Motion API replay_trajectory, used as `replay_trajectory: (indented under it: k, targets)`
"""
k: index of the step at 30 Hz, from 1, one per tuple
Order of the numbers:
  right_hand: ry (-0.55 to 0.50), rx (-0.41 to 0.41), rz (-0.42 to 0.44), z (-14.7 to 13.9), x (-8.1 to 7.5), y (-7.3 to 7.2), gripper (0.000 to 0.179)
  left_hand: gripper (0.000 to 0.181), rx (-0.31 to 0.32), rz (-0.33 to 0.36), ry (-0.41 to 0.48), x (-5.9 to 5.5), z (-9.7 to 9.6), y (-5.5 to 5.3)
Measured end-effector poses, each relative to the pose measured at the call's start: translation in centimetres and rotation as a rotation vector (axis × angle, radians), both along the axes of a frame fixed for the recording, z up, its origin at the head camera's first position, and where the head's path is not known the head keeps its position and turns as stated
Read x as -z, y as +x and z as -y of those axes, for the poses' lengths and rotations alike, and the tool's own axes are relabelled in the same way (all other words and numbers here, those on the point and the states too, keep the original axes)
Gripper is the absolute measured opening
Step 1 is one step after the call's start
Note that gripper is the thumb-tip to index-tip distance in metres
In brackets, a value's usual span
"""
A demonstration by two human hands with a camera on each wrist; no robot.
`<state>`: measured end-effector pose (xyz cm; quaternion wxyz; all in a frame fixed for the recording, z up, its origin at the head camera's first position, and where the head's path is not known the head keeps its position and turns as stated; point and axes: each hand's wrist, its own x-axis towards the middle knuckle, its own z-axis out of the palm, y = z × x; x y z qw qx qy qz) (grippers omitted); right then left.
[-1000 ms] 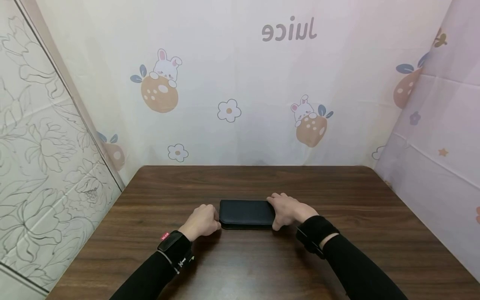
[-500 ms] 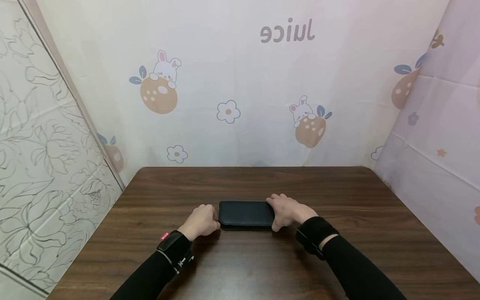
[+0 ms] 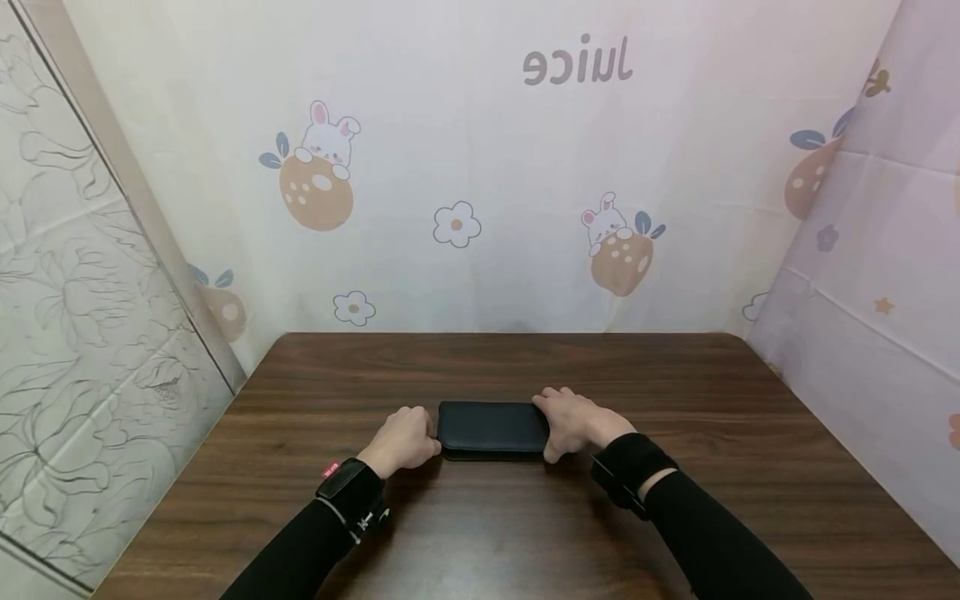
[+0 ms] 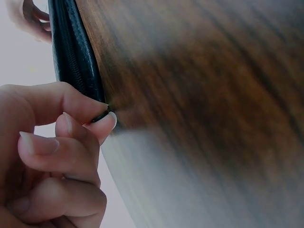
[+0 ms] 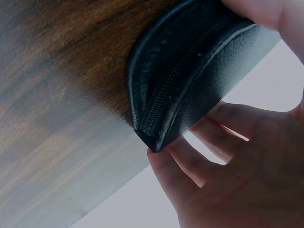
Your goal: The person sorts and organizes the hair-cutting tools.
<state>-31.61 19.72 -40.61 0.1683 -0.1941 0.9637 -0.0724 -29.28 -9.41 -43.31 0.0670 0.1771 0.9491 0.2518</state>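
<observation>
A long black zip wallet (image 3: 493, 430) lies flat on the brown wood-grain table (image 3: 480, 525), its long side facing me. At its left end my left hand (image 3: 402, 440) pinches a small dark tab between thumb and index finger, seemingly the zipper pull (image 4: 100, 116); the other fingers are curled. Around the right end my right hand (image 3: 573, 423) holds the wallet, thumb at the near corner and fingers at the far one. Closed zipper teeth (image 5: 164, 95) run along the wallet's edge in the right wrist view.
A pale curtain (image 3: 465, 150) with printed rabbits and fruit hangs behind the table and along the right. On the left stands a white panel (image 3: 90, 333) with line-drawn flowers. Both forearms wear black sleeves and wrist straps (image 3: 633, 467).
</observation>
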Motion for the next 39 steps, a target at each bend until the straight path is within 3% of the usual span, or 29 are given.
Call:
replay_trajectory:
  k: [13, 39]
  targets:
    - [-0.003, 0.003, -0.002, -0.07, 0.07, 0.05, 0.086, 0.053, 0.004, 0.013, 0.004, -0.03, -0.06, -0.14]
    - [0.018, 0.002, 0.001, 0.09, -0.09, -0.01, 0.086, 0.056, -0.008, 0.002, -0.013, 0.37, 0.27, -1.02]
